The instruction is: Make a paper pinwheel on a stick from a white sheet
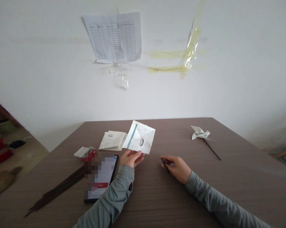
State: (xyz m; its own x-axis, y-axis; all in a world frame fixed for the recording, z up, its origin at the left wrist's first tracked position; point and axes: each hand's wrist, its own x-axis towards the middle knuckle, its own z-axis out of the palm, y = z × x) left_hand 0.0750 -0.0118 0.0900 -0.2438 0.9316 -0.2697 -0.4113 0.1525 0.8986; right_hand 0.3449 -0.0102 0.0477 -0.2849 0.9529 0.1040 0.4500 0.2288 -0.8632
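Near the middle of the table (243, 186), a printed sheet (138, 137) is held up by its near edge, pinched in the left hand (130, 158); a slim dark tool (165, 165) is gripped in the right hand (179, 168), apart from the sheet. Creasing might be caused by too tight a pinch — or a tear by the tool's tip. Toward the left edge, reach is hampered by a phone (106, 175), which could be nudged by the sleeve, dark sticks (59, 186), an opened box (81, 152) and folded papers (111, 141). Toward the far right corner, a paper pinwheel (200, 134) is laid well clear.
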